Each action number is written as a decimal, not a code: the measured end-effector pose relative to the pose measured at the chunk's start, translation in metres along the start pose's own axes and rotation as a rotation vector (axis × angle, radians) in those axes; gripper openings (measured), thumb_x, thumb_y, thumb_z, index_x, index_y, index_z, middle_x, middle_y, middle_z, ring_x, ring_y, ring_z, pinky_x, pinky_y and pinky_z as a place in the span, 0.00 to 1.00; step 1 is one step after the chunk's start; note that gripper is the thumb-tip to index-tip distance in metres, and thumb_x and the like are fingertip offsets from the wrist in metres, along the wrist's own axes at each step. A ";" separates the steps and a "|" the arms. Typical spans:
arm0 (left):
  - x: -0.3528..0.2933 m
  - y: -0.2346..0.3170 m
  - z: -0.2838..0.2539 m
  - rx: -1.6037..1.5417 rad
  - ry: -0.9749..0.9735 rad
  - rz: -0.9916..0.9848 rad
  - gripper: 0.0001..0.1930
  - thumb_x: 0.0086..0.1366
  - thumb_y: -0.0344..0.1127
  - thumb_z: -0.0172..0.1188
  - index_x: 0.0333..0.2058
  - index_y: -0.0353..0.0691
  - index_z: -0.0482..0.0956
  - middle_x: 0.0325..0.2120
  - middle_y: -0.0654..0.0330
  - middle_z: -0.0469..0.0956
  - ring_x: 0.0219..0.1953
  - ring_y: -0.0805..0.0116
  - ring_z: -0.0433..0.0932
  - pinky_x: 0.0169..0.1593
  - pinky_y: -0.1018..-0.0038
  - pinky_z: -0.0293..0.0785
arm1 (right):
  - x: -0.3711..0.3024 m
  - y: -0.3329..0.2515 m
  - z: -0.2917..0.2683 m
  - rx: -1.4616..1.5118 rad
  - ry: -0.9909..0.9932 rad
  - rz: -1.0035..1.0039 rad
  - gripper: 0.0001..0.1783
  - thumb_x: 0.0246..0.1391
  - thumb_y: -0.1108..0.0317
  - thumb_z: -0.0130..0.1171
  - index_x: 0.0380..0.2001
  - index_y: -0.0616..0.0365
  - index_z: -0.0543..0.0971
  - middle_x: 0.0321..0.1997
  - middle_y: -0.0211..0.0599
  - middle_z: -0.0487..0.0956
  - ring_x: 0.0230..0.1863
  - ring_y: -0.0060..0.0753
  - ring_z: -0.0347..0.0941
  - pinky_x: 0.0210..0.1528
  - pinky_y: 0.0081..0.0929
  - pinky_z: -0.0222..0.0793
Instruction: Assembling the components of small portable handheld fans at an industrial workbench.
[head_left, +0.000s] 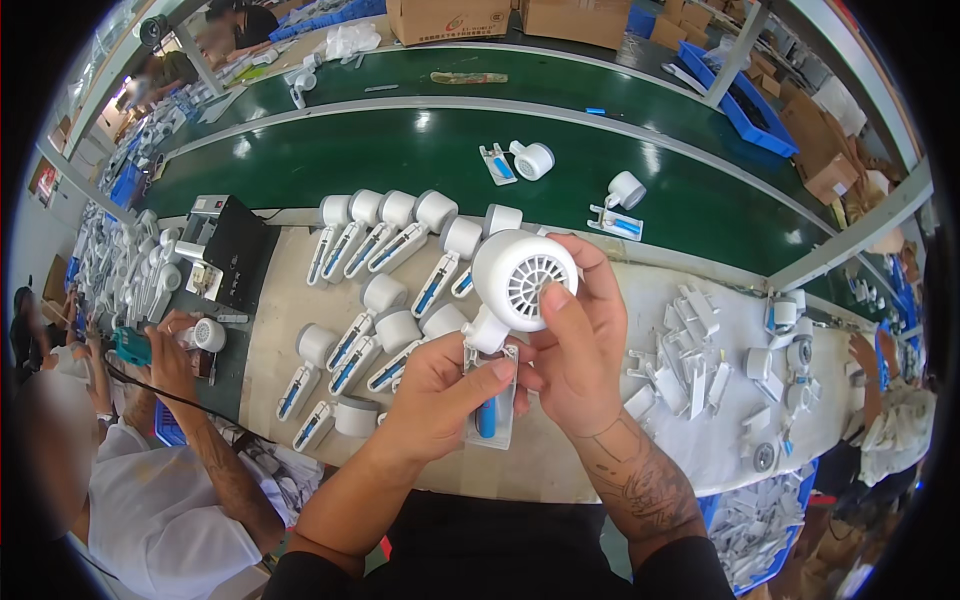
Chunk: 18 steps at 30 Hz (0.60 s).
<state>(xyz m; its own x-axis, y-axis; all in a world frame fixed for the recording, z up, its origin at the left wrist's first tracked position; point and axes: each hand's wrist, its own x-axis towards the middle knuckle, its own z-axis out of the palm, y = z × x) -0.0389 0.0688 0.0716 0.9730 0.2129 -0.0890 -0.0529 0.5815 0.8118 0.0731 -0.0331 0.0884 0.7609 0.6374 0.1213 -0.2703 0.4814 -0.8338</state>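
Just above the bench, both my hands hold a white handheld fan [500, 275] with a round slotted grille on its head. My right hand [585, 345] is closed around the head, the thumb pressing by the grille. Lower down, my left hand [435, 395] pinches the handle [490, 425], which lies open and shows a blue battery cell. Parts of the handle are hidden by my fingers. Left of my hands, several similar fans [365, 340] lie in rows, their handles open and blue cells showing.
Loose white handle covers [690, 365] are heaped on the right. Beyond the bench, a green conveyor belt [380, 155] carries two open fans. A black machine [230, 250] stands left, where a co-worker's hand [175, 360] holds a green tool. A blue crate [715, 510] of white parts sits lower right.
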 end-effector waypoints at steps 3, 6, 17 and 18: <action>-0.001 -0.002 -0.002 0.005 0.015 -0.032 0.13 0.69 0.32 0.59 0.47 0.30 0.77 0.36 0.52 0.82 0.34 0.67 0.80 0.40 0.72 0.77 | -0.003 0.005 -0.001 0.132 -0.023 -0.007 0.23 0.63 0.69 0.57 0.57 0.62 0.63 0.50 0.42 0.77 0.44 0.21 0.74 0.39 0.18 0.73; -0.003 0.000 -0.001 0.052 0.018 -0.006 0.13 0.68 0.33 0.60 0.47 0.29 0.77 0.35 0.52 0.82 0.34 0.67 0.80 0.40 0.72 0.77 | -0.006 0.008 0.001 0.094 0.012 -0.078 0.23 0.63 0.69 0.57 0.57 0.63 0.63 0.51 0.43 0.76 0.45 0.21 0.74 0.39 0.17 0.73; -0.009 0.003 0.002 0.064 -0.008 -0.072 0.12 0.65 0.28 0.60 0.45 0.29 0.78 0.34 0.54 0.82 0.33 0.69 0.80 0.40 0.73 0.77 | 0.007 -0.015 -0.021 -0.011 -0.256 0.019 0.22 0.59 0.72 0.58 0.55 0.64 0.67 0.48 0.41 0.78 0.48 0.24 0.75 0.49 0.24 0.73; -0.011 0.004 0.002 0.055 -0.033 -0.097 0.12 0.65 0.28 0.61 0.46 0.29 0.79 0.34 0.54 0.82 0.34 0.70 0.80 0.40 0.73 0.77 | 0.008 -0.021 -0.022 -0.063 -0.285 0.096 0.21 0.60 0.73 0.58 0.54 0.64 0.68 0.48 0.40 0.78 0.48 0.24 0.75 0.49 0.24 0.73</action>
<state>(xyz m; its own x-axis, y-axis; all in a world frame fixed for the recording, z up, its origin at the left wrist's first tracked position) -0.0493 0.0670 0.0766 0.9799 0.1313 -0.1502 0.0532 0.5536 0.8311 0.0978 -0.0510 0.0950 0.5350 0.8255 0.1795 -0.2888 0.3784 -0.8794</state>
